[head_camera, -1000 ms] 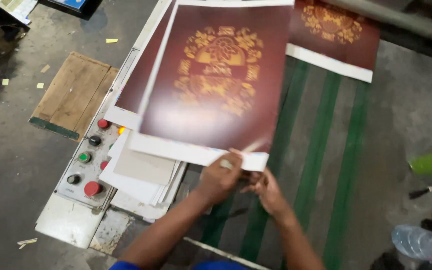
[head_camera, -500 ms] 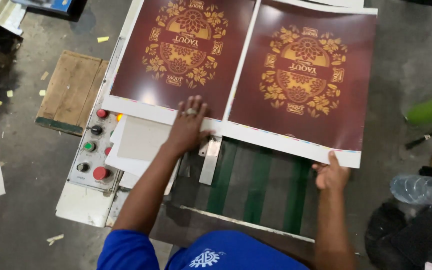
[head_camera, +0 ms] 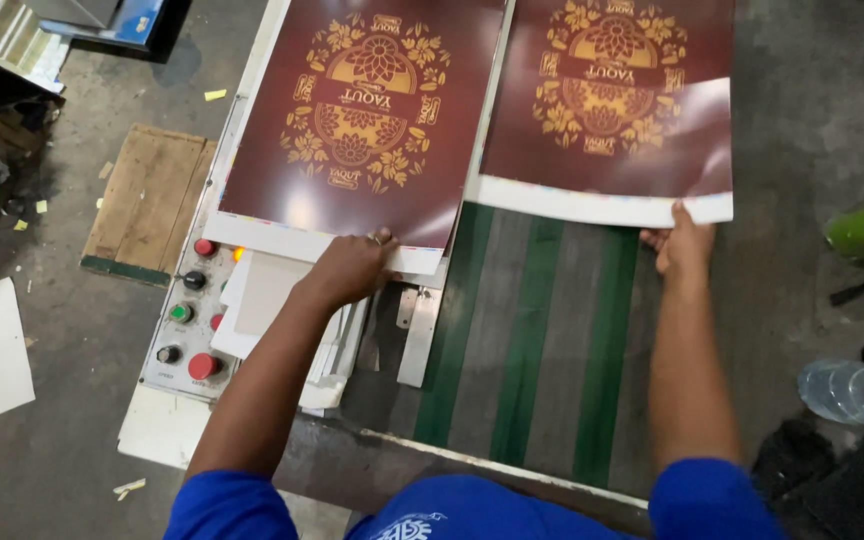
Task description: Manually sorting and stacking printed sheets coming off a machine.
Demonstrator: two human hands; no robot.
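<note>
Left hand [head_camera: 352,268] lies flat on the near edge of one maroon printed sheet [head_camera: 362,130] while right hand [head_camera: 682,245], fingers curled, pinches the neighbouring sheet [head_camera: 612,110] above green belts [head_camera: 527,340].

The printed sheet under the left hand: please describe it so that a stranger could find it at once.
Start at the machine bed with green belts and look to its left edge, beside the control panel with red and green buttons. The dark red sheet with a gold ornament lies there, its white lower edge pressed by the left hand. Its twin to the right is gripped by the right hand.
</note>
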